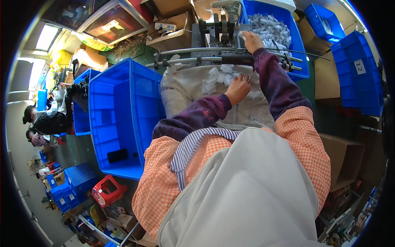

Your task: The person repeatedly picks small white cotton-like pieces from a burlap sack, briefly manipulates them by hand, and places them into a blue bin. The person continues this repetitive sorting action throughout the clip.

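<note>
My left hand [239,88] is over the pale cloth [181,92] in front of me, with its fingers bent together beside a small pile of white translucent plastic pieces [220,76]. What sits between those fingertips is too small to make out. Farther forward and to the right, my right hand [252,42] is closed at the side of a dark metal fixture [222,31], near the rim of a blue bin. Something pale shows at its fingertips, but its kind is unclear. Metal rods [189,61] run crosswise between the fixture and the cloth.
Many white pieces [267,29] fill the blue bin [302,61] at front right. A deep blue crate [111,119] with a black flat object [117,156] stands to my left. A red stool [108,190] is behind it. People [49,119] sit far left. Cardboard boxes [339,158] stand right.
</note>
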The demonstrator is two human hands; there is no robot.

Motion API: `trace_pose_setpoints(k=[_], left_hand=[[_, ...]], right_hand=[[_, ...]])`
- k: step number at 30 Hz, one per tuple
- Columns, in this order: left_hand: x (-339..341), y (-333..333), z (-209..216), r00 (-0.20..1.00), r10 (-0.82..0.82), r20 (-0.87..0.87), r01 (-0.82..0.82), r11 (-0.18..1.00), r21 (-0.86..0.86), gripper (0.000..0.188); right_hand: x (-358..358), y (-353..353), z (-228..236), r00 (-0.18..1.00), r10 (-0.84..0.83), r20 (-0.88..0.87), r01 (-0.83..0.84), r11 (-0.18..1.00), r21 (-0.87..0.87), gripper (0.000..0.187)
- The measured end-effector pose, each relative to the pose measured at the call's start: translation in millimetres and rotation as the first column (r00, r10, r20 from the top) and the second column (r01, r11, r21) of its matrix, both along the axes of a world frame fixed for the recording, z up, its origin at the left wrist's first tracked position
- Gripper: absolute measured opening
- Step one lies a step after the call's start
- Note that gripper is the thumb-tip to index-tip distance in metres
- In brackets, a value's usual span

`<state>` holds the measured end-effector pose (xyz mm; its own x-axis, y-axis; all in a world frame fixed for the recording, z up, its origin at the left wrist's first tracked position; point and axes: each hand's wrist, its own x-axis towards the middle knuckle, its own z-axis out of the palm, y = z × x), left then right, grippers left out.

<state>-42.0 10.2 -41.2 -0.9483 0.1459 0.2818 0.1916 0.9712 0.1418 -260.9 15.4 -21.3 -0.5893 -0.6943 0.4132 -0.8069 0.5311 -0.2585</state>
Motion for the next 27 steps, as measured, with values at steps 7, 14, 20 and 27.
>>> trace_pose_setpoints(k=[7, 14, 20, 27], left_hand=[[-1, -7, -11, 0.998, 0.027, 0.051, -0.026, 0.999, -0.019, 0.031], [-2, -11, -18, 1.0, -0.018, 0.021, 0.017, 0.997, 0.08, 0.03], [0, -6, -14, 0.995, 0.095, 0.023, -0.095, 0.995, 0.036, 0.023], [2, -6, -17, 0.981, 0.171, 0.097, -0.171, 0.985, -0.01, 0.021]], right_hand=[[-3, -22, -16, 0.993, -0.051, -0.105, 0.06, 0.995, 0.085, 0.019], [-4, -26, -16, 0.997, -0.069, -0.046, 0.074, 0.99, 0.119, 0.021], [-5, -25, -3, 0.986, -0.134, 0.103, 0.116, 0.98, 0.16, 0.02], [13, -6, 7, 0.959, -0.282, 0.017, 0.268, 0.929, 0.255, 0.03]])
